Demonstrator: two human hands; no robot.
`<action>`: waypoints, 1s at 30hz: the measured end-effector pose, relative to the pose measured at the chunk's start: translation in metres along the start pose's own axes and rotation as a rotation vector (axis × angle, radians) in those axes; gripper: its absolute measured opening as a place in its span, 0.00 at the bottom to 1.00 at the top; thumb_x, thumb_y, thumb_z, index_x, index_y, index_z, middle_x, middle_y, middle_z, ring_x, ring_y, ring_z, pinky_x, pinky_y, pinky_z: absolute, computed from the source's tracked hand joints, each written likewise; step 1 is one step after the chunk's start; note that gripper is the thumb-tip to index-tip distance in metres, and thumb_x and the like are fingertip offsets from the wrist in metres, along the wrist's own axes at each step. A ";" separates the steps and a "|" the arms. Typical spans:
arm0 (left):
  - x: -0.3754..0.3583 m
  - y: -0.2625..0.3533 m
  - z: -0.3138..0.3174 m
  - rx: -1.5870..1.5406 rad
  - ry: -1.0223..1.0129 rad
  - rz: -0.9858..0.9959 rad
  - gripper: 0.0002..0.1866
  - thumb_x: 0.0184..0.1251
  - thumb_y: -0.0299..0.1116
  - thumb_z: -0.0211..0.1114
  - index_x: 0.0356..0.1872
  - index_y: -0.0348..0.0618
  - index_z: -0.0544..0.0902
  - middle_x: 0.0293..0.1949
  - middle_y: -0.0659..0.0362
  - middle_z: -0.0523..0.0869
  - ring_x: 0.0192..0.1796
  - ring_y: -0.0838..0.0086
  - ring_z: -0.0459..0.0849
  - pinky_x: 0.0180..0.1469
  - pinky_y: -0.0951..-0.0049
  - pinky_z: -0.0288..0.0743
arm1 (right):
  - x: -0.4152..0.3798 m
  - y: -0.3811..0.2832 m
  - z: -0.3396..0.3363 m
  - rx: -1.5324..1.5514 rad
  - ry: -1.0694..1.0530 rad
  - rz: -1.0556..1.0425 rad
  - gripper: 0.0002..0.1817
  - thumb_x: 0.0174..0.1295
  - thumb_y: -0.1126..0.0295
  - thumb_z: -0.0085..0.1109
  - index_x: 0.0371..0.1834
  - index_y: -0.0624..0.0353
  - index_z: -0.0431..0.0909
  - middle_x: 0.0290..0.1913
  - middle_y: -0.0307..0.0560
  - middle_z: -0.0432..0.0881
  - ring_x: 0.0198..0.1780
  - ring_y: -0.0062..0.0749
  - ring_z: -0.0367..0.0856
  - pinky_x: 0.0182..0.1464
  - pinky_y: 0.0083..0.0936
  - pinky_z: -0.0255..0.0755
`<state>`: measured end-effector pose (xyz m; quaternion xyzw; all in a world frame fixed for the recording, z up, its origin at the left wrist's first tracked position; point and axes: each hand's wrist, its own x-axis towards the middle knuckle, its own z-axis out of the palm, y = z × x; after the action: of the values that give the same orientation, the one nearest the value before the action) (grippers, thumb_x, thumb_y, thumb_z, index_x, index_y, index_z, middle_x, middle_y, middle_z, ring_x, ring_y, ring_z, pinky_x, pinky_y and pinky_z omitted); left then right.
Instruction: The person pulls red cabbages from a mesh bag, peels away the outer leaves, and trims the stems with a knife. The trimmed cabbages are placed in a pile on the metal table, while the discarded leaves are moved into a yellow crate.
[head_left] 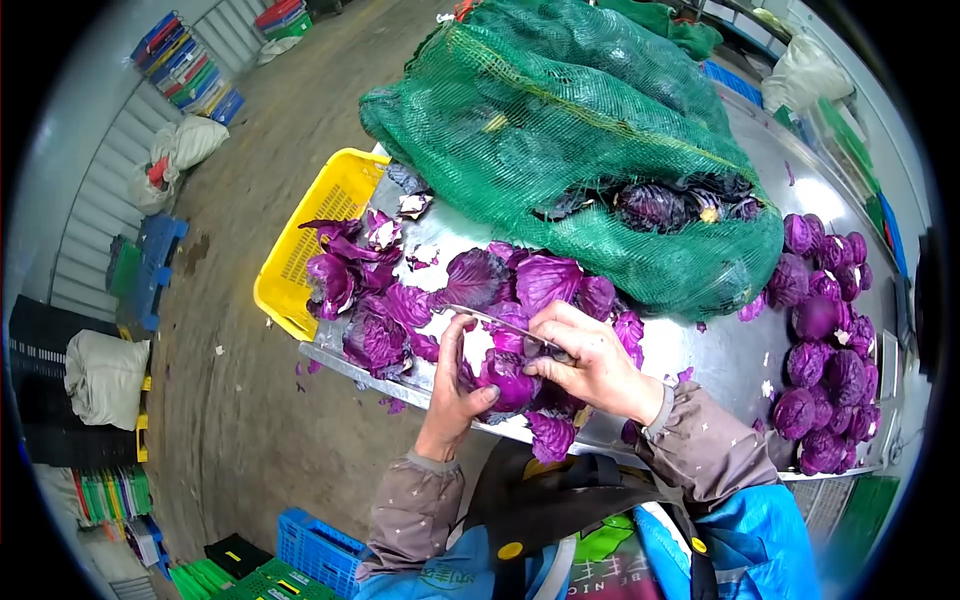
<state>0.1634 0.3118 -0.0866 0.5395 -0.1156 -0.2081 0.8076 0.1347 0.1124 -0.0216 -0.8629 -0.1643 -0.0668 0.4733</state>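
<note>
In front of me at the metal table's edge, a purple cabbage (508,384) rests against my left hand (452,392), whose fingers and thumb curl round its left side. My right hand (590,362) grips a knife (488,318) with a thin blade that points left over the top of the cabbage. The right thumb touches the cabbage's right side. Loose purple leaves (378,335) lie heaped left of and behind my hands. A green mesh sack (600,140) stands behind them, with dark cabbages (655,206) showing through its opening.
A yellow plastic basket (283,290) stands at the table's left end. Several trimmed cabbages (822,360) are piled on the metal table (715,352) at right. Blue crate (318,550) and green crates (275,582) sit on the floor below left. Stacked crates (190,68) stand far left.
</note>
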 end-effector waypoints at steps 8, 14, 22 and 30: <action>0.009 -0.024 0.018 -1.381 -0.263 -0.428 0.45 0.58 0.67 0.49 0.67 0.42 0.58 0.65 0.42 0.63 0.64 0.41 0.65 0.59 0.45 0.70 | -0.011 -0.010 -0.041 0.801 0.603 0.472 0.07 0.63 0.73 0.58 0.38 0.58 0.68 0.28 0.39 0.77 0.17 0.15 0.68 0.17 0.12 0.61; 0.010 -0.027 0.033 -1.335 -0.179 -0.490 0.45 0.58 0.69 0.46 0.68 0.44 0.57 0.65 0.41 0.62 0.64 0.36 0.62 0.62 0.39 0.63 | -0.028 0.025 -0.049 0.079 0.393 0.180 0.17 0.51 0.71 0.68 0.44 0.61 0.78 0.34 0.41 0.78 0.39 0.27 0.78 0.45 0.24 0.73; 0.030 -0.017 0.108 -0.217 -0.155 -0.244 0.37 0.68 0.45 0.56 0.73 0.50 0.47 0.68 0.50 0.59 0.68 0.59 0.63 0.68 0.54 0.58 | -0.085 0.045 -0.052 0.833 0.133 0.668 0.48 0.53 0.54 0.69 0.73 0.51 0.49 0.47 0.45 0.77 0.23 0.18 0.69 0.19 0.19 0.66; 0.041 -0.034 0.235 -0.143 -0.518 -0.334 0.57 0.52 0.51 0.71 0.73 0.50 0.38 0.70 0.48 0.50 0.65 0.55 0.66 0.64 0.59 0.64 | -0.222 0.097 -0.159 1.292 0.832 0.497 0.32 0.49 0.49 0.66 0.54 0.49 0.64 0.34 0.38 0.73 0.21 0.18 0.72 0.15 0.16 0.68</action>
<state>0.0958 0.0879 -0.0277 0.4222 -0.2124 -0.4759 0.7417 -0.0333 -0.1178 -0.0728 -0.3345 0.2157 -0.1673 0.9020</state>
